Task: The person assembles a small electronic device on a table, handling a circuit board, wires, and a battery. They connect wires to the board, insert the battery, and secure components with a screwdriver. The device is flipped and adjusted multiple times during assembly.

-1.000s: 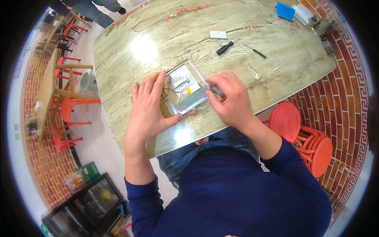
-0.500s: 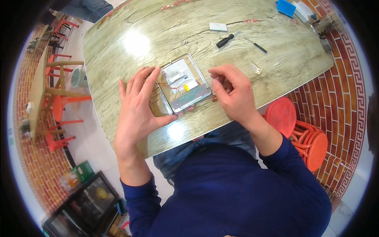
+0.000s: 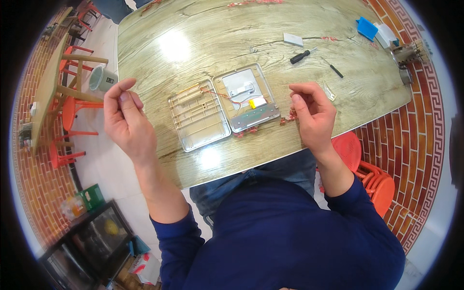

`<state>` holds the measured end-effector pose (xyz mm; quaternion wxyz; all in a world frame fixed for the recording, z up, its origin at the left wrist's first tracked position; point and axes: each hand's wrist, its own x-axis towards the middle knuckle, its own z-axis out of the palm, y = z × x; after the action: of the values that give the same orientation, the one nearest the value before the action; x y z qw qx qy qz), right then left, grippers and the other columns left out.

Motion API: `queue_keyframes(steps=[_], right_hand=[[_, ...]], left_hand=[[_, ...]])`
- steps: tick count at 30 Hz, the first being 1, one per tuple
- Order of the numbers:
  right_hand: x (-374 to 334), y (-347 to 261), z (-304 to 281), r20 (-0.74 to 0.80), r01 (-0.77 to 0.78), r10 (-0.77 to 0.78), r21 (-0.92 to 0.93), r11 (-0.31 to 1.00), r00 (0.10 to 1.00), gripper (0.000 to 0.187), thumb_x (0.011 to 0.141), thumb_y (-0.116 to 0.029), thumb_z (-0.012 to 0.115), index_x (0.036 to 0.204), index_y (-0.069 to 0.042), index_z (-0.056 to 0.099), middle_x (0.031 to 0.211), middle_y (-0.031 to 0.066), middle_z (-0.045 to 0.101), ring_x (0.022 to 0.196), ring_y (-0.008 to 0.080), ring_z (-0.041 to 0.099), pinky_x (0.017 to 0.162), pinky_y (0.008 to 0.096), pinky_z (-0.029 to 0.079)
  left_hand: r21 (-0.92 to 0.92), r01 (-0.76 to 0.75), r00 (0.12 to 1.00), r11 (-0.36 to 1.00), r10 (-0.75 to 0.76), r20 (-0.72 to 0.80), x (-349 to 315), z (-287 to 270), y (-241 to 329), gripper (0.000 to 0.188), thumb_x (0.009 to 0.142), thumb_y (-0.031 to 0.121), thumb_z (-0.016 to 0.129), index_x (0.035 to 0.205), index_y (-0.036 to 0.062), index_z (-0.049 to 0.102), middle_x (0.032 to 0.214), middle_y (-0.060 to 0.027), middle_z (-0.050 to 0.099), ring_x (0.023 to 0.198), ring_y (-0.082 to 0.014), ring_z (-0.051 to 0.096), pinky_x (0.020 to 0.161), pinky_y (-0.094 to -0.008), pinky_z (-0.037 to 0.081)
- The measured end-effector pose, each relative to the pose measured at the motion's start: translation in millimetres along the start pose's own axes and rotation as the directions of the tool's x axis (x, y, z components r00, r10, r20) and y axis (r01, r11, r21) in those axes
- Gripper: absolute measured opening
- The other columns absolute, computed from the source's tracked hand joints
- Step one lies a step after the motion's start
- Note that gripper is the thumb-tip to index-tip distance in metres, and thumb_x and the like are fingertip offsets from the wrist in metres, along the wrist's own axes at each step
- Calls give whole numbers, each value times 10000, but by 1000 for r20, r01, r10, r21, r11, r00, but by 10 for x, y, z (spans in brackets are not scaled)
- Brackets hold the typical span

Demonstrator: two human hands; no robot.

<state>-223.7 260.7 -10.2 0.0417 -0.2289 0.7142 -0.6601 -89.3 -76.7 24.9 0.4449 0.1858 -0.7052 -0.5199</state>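
Observation:
The opened shell of a flat electronic device lies in two halves on the table. Its ribbed cream half (image 3: 200,116) is on the left, and the half with the inner parts (image 3: 224,89) is on the right. Thin red wires run between them. Inside the right half are a small white and yellow part (image 3: 257,102), a grey strip (image 3: 253,117) and a pale plate. My left hand (image 3: 129,121) is raised left of the shell, loosely curled, thumb and index apart, nothing seen in it. Right of the shell, my right hand (image 3: 314,113) is closed, thumb near index; anything pinched there is too small to make out.
Beyond my right hand lie a black-handled screwdriver (image 3: 300,57), a thinner one (image 3: 335,70), a white block (image 3: 293,39) and a small clear packet (image 3: 329,92). A blue tray (image 3: 367,29) stands at the far right. Red stools (image 3: 379,191) are stacked beside the table's right edge.
My left hand has let go of the shell and lifted away to the left, uncovering the ribbed half. My right hand stays curled on the right side. The view has shifted slightly.

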Motion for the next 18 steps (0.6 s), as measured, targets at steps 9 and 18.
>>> queue_keyframes(steps=[9,18], right_hand=[[8,-43,-22,6,14,-14,-40,999,1000,200,1139,45,677,1321,59,760,1200,71,668,917,101,683,792,267,587],[40,-41,29,-57,18,-19,-14,1000,998,208,1115,77,686,1306,49,764,1188,50,650,924,78,645,706,239,583]], left_hand=[[269,133,974,954,-176,143,-438,-139,46,208,1219,44,610,1339,25,780,804,79,527,718,-12,441,645,-225,342],[360,-180,961,916,86,262,-519,61,57,363,1029,-91,793,1375,18,803,1051,-66,736,871,-134,656,814,-262,538]])
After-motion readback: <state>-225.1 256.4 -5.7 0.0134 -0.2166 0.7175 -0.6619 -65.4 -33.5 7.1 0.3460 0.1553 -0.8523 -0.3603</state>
